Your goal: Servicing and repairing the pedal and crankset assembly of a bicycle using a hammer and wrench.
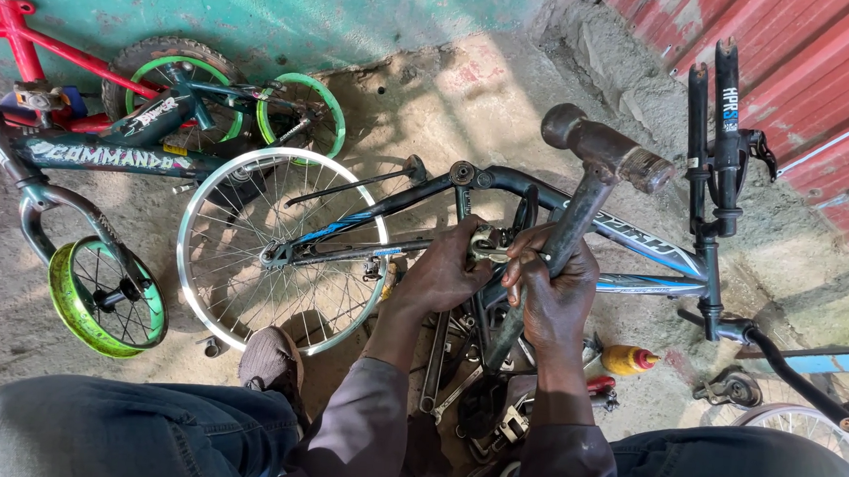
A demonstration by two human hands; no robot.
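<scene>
At the centre of the frame, the left hand (447, 269) curls its fingers onto a small grey metal part (487, 244) on the dark blue-and-black bicycle frame (637, 242), which lies across the middle. The right hand (555, 292) is wrapped tight around the handle of a heavy rusty steel hammer (598, 153) (head up, toward upper right). Just left lies a silver spoked wheel (216, 195). Wrenches (434, 365) lie below the hands; a yellow squeeze bottle (626, 359) sits lower right.
</scene>
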